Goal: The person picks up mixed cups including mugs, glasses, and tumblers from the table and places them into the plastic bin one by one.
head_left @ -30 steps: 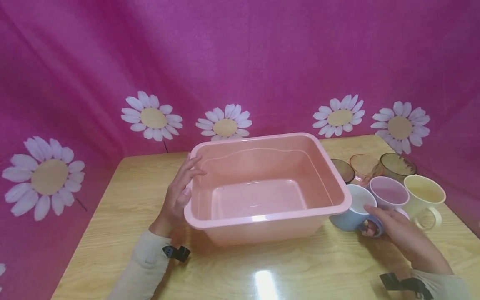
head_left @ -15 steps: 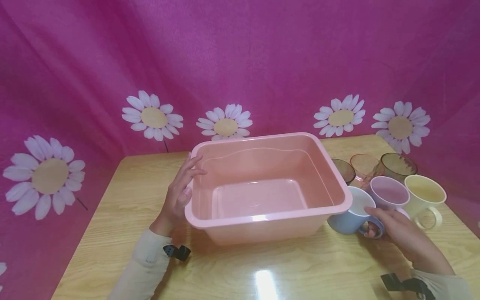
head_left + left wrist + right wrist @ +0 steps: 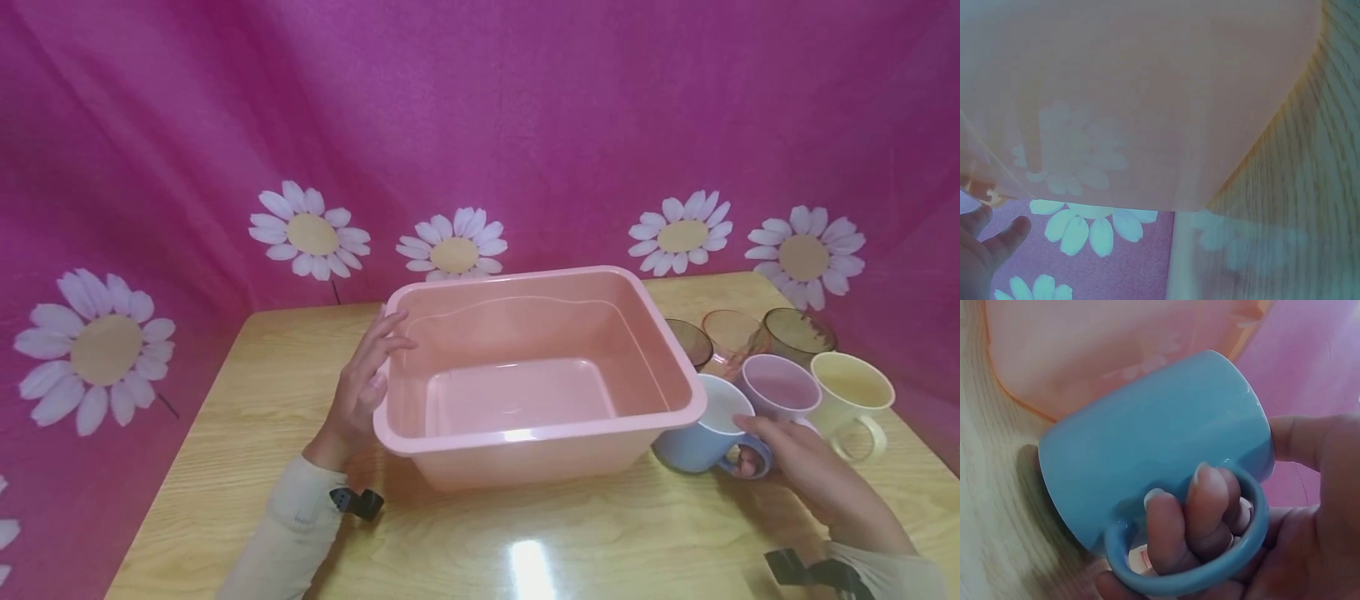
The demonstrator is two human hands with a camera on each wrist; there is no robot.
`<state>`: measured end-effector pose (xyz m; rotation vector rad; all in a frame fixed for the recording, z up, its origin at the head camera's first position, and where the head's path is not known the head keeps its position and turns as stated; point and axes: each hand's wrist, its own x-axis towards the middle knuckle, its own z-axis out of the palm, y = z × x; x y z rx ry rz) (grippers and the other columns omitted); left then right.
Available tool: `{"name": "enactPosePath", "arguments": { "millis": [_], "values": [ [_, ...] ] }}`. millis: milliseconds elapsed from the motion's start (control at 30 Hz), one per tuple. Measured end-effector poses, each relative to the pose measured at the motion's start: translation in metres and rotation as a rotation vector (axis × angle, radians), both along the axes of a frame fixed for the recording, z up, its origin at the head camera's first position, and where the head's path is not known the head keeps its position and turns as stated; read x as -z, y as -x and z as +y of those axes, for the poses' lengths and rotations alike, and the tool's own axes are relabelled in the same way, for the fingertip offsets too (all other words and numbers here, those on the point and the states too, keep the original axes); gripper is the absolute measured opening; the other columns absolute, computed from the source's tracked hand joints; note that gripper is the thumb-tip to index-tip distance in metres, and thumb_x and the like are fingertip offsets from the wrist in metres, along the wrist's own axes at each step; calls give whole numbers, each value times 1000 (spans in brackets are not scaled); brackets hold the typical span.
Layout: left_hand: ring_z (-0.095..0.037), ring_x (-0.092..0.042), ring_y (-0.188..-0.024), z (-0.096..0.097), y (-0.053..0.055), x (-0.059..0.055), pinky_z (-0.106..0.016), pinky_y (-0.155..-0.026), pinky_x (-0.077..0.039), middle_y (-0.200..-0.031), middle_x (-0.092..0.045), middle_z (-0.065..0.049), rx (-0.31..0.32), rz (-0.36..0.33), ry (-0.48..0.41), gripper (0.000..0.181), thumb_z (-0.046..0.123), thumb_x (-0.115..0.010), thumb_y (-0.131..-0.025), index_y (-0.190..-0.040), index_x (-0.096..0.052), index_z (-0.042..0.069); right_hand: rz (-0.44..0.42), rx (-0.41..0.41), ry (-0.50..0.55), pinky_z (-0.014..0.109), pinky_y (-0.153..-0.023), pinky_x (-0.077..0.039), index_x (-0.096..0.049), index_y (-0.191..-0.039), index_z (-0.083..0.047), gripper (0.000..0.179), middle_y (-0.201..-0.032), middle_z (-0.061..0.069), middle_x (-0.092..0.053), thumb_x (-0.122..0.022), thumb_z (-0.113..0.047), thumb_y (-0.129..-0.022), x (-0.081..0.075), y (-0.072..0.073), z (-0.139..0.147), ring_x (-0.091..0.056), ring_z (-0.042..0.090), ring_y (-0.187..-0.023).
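Note:
A pink rectangular basin (image 3: 517, 462) stands on the table. My left hand (image 3: 356, 396) holds its left rim, with fingertips over the edge to the inside; in the left wrist view parts of that hand (image 3: 988, 247) show below the basin's wall (image 3: 1147, 81). To the right of the basin, my right hand (image 3: 806, 462) grips a blue mug (image 3: 686, 450) by its handle. In the right wrist view fingers (image 3: 1207, 503) pass through the handle and the thumb lies at the rim. The mug (image 3: 1154, 440) is close beside the basin, its base near the tabletop.
A purple mug (image 3: 780, 387) and a yellow mug (image 3: 851, 392) stand right of the blue one. Behind them are tinted clear cups: orange (image 3: 731, 333), brown (image 3: 798, 333) and a dark one (image 3: 690, 343) partly hidden by the basin. A magenta flowered cloth (image 3: 517, 125) hangs behind the table (image 3: 247, 400).
The blue mug has shifted slightly toward me and away from the purple mug, with the right hand on its handle. The left hand keeps its place on the basin's rim.

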<state>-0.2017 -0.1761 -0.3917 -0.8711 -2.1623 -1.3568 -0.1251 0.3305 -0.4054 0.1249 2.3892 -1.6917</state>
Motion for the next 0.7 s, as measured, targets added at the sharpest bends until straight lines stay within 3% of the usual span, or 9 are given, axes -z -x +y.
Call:
{"name": "enactPosePath", "arguments": {
  "millis": [167,500,700],
  "values": [
    [-35,-12,-146,0,-1,0,-63,-102,-34,-153,-35,-3,0,-14,-5,45,25,-36,-84,-117,-58,3,15,-21,6,29,-66,-55,-59,-76,-7,40,-62,-3,-55,-38,-28,-103,-2,-2,1,-59,10,-63],
    [-29,-11,-147,1,-1,0,-62,-99,-38,-153,-35,-3,-3,-30,-10,43,21,-38,-83,-119,-58,7,64,-31,50,29,-68,-56,-62,-83,-9,36,-64,-2,-57,-38,-27,-103,-8,-3,4,-60,10,-63],
    [-30,-12,-147,2,0,-2,-64,-103,-33,-152,-36,-5,6,-16,-18,44,22,-37,-83,-117,-58,2,75,-15,60,25,-68,-54,-63,-85,-9,35,-65,-2,-58,-39,-27,-103,-12,-4,7,-60,10,-64]
  ]
}}
